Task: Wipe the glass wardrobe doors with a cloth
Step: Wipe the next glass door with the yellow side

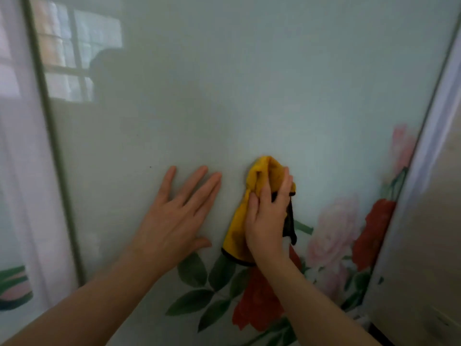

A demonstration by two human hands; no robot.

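Mid-wipe. Right hand presses a bunched yellow cloth flat against the glass door; fingers lie mostly straight over the cloth, thumb tucked along its left edge, so it's pressing more than gripping. Cloth sticks out above the fingertips and hangs down left of the palm, dark trim showing on the right and bottom.

Left hand sits just left of the cloth, palm flat on the glass, fingers spread and straight, holding nothing. Looks like bracing.

Printed flowers run below and to the right of the right hand. Door frame is well left of the left hand, with another panel beyond it.

Progress: can't tell cleaned from uncleaned, no visible streaks or wet marks. Judging by the cloth's position, the large area above both hands and the neighbouring panel likely remain.
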